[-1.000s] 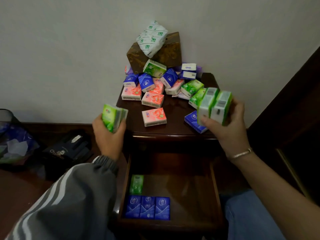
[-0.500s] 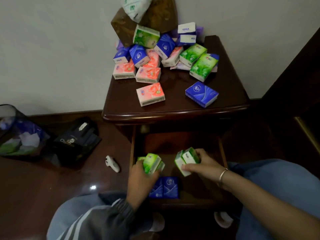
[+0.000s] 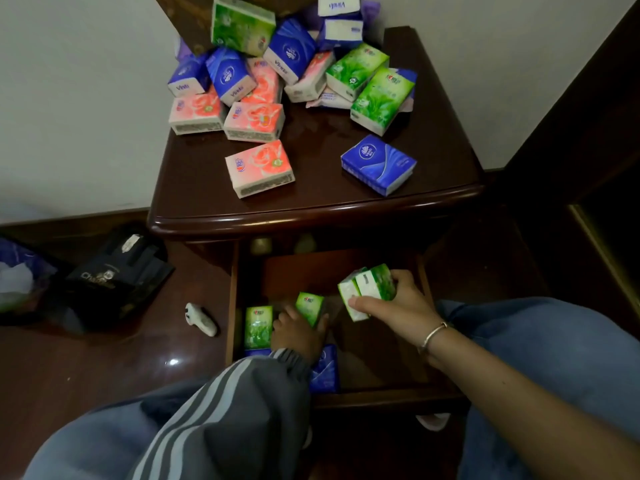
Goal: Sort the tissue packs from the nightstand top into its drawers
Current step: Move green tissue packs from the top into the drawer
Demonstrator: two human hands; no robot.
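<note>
The nightstand top [image 3: 311,188] carries several green, blue and pink tissue packs, with a pink pack [image 3: 259,167] and a blue pack [image 3: 379,163] nearest its front edge. Below it the drawer [image 3: 391,398] stands pulled out. Inside the drawer my left hand [image 3: 298,332] holds a green pack [image 3: 309,307] low, beside a green pack [image 3: 258,326] lying flat. My right hand [image 3: 394,306] grips two green packs [image 3: 367,289] above the drawer's right half. Blue packs [image 3: 323,370] lie along the drawer's front, partly hidden by my left sleeve.
A dark bag [image 3: 114,275] and a bin [image 3: 17,275] sit on the wooden floor at left. A small white object [image 3: 201,318] lies on the floor beside the drawer. My knees frame the drawer's front. Dark furniture [image 3: 588,168] rises at right.
Both hands came down from beside the nightstand top into the open drawer, carrying their green packs. My left hand has sunk lower, next to the flat green pack.
</note>
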